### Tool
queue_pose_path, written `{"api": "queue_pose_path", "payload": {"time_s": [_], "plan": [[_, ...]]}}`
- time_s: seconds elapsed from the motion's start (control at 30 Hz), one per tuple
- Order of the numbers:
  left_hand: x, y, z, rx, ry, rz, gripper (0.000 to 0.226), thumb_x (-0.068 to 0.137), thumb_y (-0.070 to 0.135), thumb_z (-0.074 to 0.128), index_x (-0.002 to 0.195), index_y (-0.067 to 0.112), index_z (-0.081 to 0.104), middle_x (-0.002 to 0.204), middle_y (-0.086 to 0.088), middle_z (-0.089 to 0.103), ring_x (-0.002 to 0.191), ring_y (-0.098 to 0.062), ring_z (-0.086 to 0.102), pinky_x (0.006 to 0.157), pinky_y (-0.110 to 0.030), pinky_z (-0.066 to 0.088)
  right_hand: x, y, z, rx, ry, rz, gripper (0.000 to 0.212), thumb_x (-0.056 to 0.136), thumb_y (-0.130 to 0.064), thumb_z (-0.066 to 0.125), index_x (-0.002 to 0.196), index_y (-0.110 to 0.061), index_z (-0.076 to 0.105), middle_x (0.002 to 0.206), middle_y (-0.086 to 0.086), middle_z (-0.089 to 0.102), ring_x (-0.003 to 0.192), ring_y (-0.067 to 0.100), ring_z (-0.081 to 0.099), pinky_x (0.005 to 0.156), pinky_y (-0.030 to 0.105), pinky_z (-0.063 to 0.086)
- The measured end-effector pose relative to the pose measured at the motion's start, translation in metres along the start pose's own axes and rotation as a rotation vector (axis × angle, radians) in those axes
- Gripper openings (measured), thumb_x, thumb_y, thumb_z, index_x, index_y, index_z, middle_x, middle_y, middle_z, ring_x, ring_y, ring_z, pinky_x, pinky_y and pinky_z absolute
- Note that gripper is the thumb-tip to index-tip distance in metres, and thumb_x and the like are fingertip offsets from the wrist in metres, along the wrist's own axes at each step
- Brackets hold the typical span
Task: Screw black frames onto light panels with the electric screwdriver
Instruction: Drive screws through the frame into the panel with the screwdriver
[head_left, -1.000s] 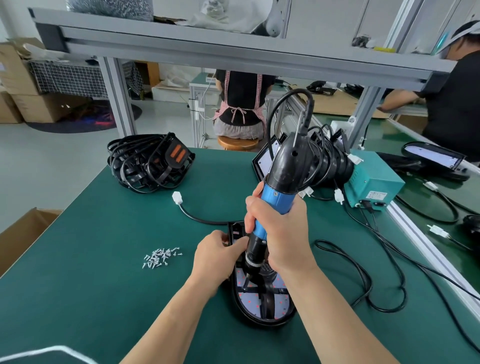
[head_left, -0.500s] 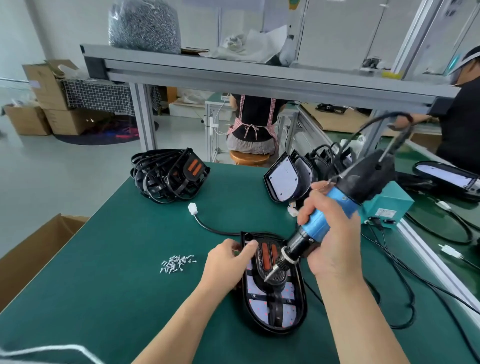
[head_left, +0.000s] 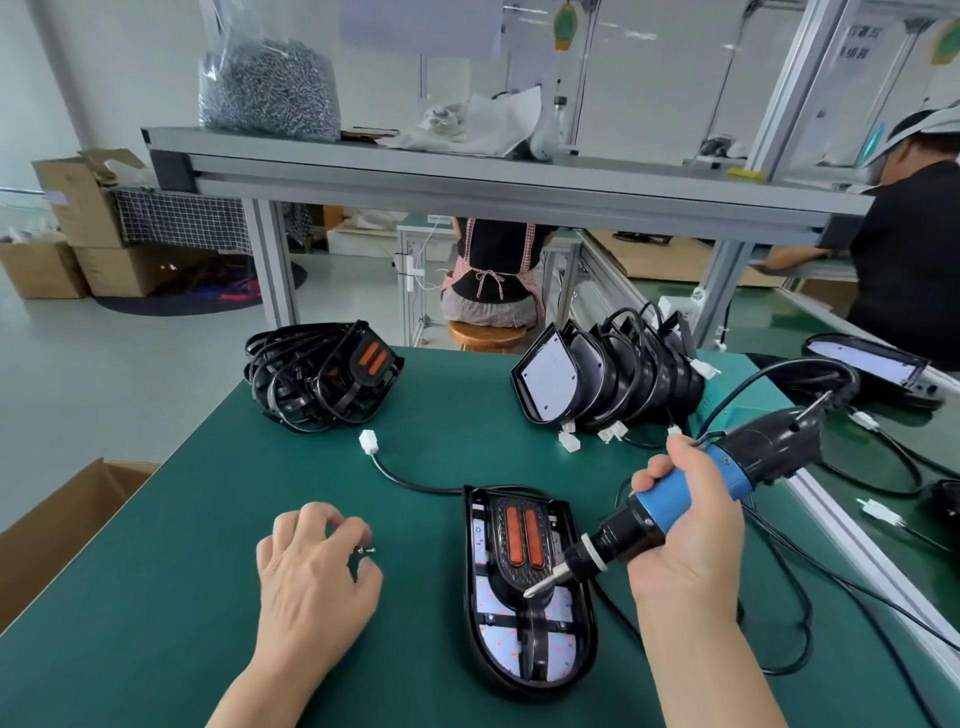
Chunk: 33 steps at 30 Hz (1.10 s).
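Note:
A light panel (head_left: 530, 649) lies flat on the green table, and a black frame (head_left: 524, 535) with two orange strips sits on it. My right hand (head_left: 685, 561) grips the blue-handled electric screwdriver (head_left: 670, 499), which is tilted so its bit hovers just over the frame's middle. Left of the panel, my left hand (head_left: 311, 577) covers the small pile of screws (head_left: 367, 549), with curled fingers and thumb closing on them. Most of the pile is hidden under the hand.
A heap of loose black frames (head_left: 322, 379) lies at the back left. A row of upright light panels (head_left: 597, 379) stands at the back right. The panel's cable ends in a white connector (head_left: 368, 442). Cords trail right toward the table's metal rail (head_left: 857, 545). A cardboard box (head_left: 52, 525) sits left of the table.
My left hand left the panel's edge and moved left onto the screw pile. The screwdriver tilted from upright and lifted off the frame toward the right.

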<state>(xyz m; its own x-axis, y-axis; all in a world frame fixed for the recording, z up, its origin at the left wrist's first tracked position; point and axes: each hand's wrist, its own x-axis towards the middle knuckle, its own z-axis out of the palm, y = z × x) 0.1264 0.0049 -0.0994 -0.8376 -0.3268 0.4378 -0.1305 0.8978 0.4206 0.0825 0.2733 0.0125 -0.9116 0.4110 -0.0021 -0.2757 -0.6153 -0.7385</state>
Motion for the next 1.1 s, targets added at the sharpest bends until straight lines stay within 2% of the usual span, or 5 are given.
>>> {"api": "queue_pose_path", "payload": {"time_s": [0.07, 0.2, 0.33, 0.57, 1.1], "plan": [[0.002, -0.003, 0.0, -0.001, 0.014, -0.008, 0.006, 0.075, 0.022, 0.065, 0.077, 0.023, 0.07, 0.092, 0.007, 0.052, 0.095, -0.021, 0.038, 0.085, -0.034, 0.025, -0.001, 0.0, 0.002, 0.001, -0.003, 0.002, 0.015, 0.092, -0.012, 0.065, 0.082, -0.021, 0.058, 0.066, -0.005, 0.053, 0.055, 0.013, 0.051, 0.067, 0.027, 0.043], [0.004, -0.003, 0.003, -0.003, -0.01, -0.036, 0.019, 0.077, 0.005, 0.08, 0.075, 0.022, 0.07, 0.085, 0.009, 0.056, 0.092, -0.021, 0.041, 0.084, -0.036, 0.026, -0.004, -0.001, 0.002, 0.006, -0.015, 0.001, 0.013, 0.092, -0.01, 0.063, 0.084, -0.02, 0.06, 0.066, -0.004, 0.052, 0.055, 0.012, 0.051, 0.06, 0.023, 0.046], [0.002, -0.002, 0.0, 0.021, -0.044, -0.075, 0.022, 0.074, 0.019, 0.085, 0.085, 0.022, 0.066, 0.083, 0.008, 0.058, 0.093, -0.026, 0.047, 0.083, -0.038, 0.029, -0.006, -0.001, -0.002, 0.015, -0.01, 0.016, 0.014, 0.092, -0.01, 0.064, 0.085, -0.021, 0.06, 0.066, -0.004, 0.052, 0.054, 0.013, 0.051, 0.058, 0.022, 0.047], [0.004, -0.001, -0.003, -0.036, -0.072, -0.129, 0.013, 0.08, 0.003, 0.076, 0.079, 0.012, 0.066, 0.076, 0.001, 0.051, 0.074, -0.027, 0.047, 0.072, -0.041, 0.04, -0.006, -0.001, -0.003, 0.02, 0.01, 0.019, 0.015, 0.09, -0.011, 0.066, 0.083, -0.022, 0.061, 0.065, -0.004, 0.052, 0.054, 0.013, 0.051, 0.056, 0.022, 0.047], [0.008, -0.002, -0.002, 0.001, -0.047, -0.095, 0.018, 0.08, 0.003, 0.076, 0.073, 0.012, 0.063, 0.075, 0.001, 0.051, 0.077, -0.027, 0.046, 0.074, -0.037, 0.033, -0.011, 0.009, 0.0, -0.003, 0.008, 0.042, 0.012, 0.092, -0.011, 0.065, 0.086, -0.021, 0.06, 0.065, -0.003, 0.052, 0.053, 0.012, 0.051, 0.056, 0.021, 0.046]]}}
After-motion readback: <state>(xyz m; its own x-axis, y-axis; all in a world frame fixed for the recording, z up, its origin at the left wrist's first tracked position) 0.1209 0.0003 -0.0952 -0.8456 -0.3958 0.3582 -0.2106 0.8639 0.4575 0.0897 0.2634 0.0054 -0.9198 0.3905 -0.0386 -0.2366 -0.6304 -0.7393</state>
